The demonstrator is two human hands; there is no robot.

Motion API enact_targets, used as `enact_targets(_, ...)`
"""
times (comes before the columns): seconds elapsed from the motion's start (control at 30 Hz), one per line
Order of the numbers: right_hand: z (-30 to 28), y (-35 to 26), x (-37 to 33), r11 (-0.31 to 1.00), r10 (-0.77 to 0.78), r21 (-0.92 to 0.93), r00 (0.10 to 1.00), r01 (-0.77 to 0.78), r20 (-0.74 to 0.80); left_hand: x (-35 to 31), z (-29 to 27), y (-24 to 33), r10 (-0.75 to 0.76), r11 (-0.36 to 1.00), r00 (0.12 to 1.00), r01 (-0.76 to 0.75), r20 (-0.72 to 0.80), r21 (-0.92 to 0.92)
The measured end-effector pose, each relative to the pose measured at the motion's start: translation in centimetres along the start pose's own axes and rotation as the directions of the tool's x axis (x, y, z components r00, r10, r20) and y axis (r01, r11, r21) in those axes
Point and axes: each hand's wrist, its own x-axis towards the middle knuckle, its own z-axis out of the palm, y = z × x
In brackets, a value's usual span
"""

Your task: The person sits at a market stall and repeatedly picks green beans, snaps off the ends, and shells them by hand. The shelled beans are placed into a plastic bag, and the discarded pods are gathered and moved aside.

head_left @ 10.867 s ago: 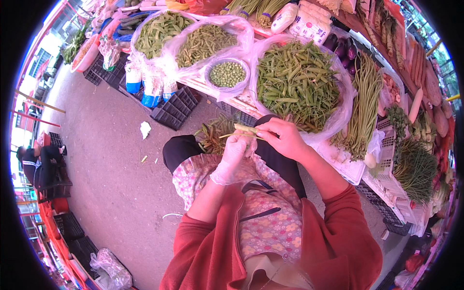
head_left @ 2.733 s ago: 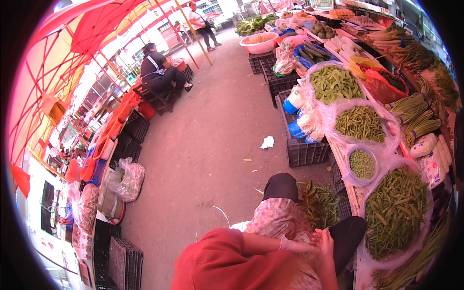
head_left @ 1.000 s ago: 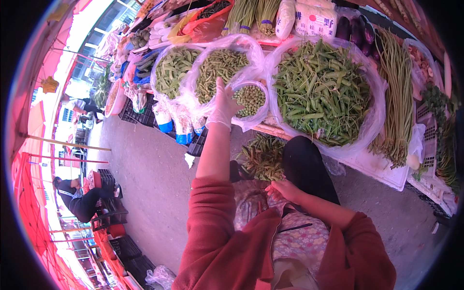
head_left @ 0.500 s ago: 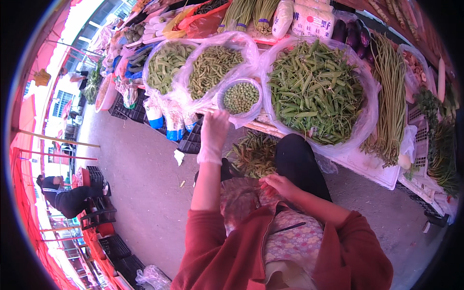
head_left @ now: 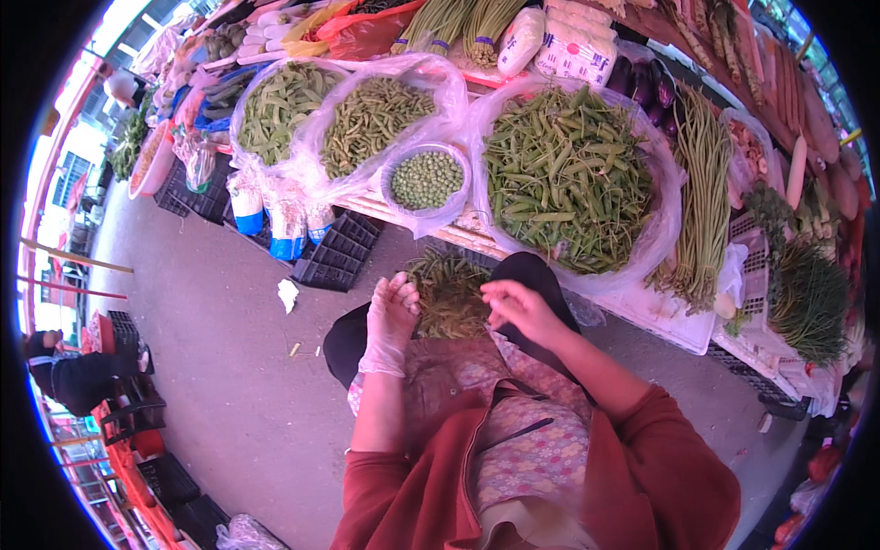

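My left hand [head_left: 392, 313], in a thin translucent glove, is raised over my lap, its fingers loosely curled and apart, with nothing visible in them. Across from it my bare right hand [head_left: 521, 308] hovers by my right knee, fingers bent and somewhat spread, and I see nothing in it. Between my knees, just beyond both hands, lies a heap of green pods [head_left: 446, 284], partly blurred. Further off, a round white bowl lined with clear plastic [head_left: 387, 188] holds shelled green peas [head_left: 426, 180] at the stall's front edge.
Plastic-lined heaps of pea pods [head_left: 568, 174], smaller green pods [head_left: 378, 119] and flat pods [head_left: 286, 110] cover the stall. Long beans [head_left: 701, 197] and eggplants [head_left: 646, 87] lie rightward. Black crates [head_left: 337, 252] stand below the front edge. Another person [head_left: 78, 371] bends at far left.
My left hand has come back from beside the pea bowl to above my lap. My right hand has lifted off my lap toward the knee. The view has shifted slightly.
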Motion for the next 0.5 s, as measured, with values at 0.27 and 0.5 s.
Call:
enact_targets(0.27, -3.7, -7.7, 14.0, 0.571, -0.444, -0.807, 0.884, 0.151, -0.149, 1.1, 1.0, -0.6, 0.024, 0.991, 0.997, -0.034, 0.079, 0.132)
enact_targets(0.5, -4.5, -6.5, 24.6, -0.006, -0.429, -1.0, 0.903, -0.005, -0.002, 2.5, 0.2, 0.3, 0.037, 0.99, 0.997, -0.045, 0.061, 0.135)
